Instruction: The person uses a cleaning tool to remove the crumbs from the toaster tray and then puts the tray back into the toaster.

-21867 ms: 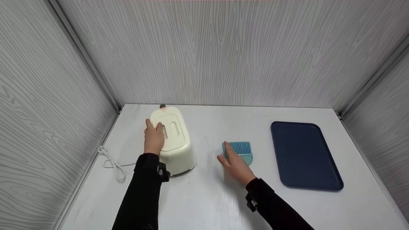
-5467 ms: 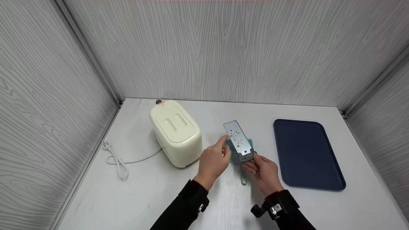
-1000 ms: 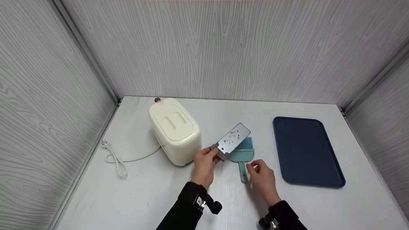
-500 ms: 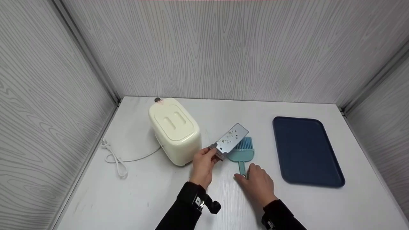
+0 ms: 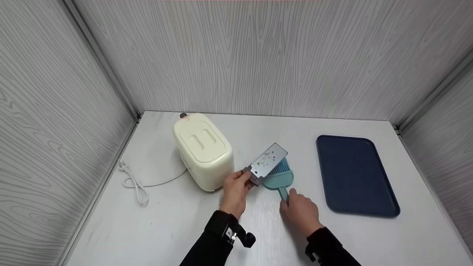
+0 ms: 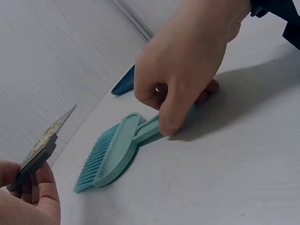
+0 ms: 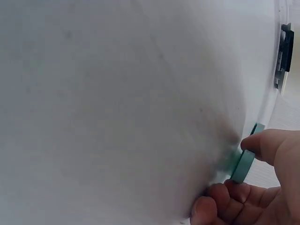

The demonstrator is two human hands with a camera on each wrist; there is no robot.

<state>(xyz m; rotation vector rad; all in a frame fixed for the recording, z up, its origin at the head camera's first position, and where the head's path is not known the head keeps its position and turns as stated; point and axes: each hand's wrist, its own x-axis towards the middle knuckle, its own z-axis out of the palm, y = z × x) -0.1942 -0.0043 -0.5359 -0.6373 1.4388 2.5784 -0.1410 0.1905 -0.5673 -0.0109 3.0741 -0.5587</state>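
My left hand [image 5: 234, 192] holds a crumb tray [image 5: 269, 159] by its grey slotted end, thumb on top. Crumbs lie scattered over the tray's shiny metal face, which is raised above the table and partly covers the brush bristles in the head view. My right hand [image 5: 301, 212] pinches the handle of a teal brush [image 5: 278, 180]; in the left wrist view the brush [image 6: 121, 150] lies low at the table, bristles toward the tray. The handle end [image 7: 243, 166] shows between thumb and fingers in the right wrist view. Left of the tray stands a cream toaster [image 5: 201, 142] with its lid on.
A dark blue rectangular tray [image 5: 356, 175] lies at the right of the white table [image 5: 122, 232]. The toaster's white cord and plug [image 5: 135, 184] lie at the left. Wood-grain panels [image 5: 236, 59] close off the back and both sides.
The crumb tray has passed from my right hand to my left since several seconds ago. Over the last second my right hand has taken hold of the brush handle, and the brush has turned slightly.
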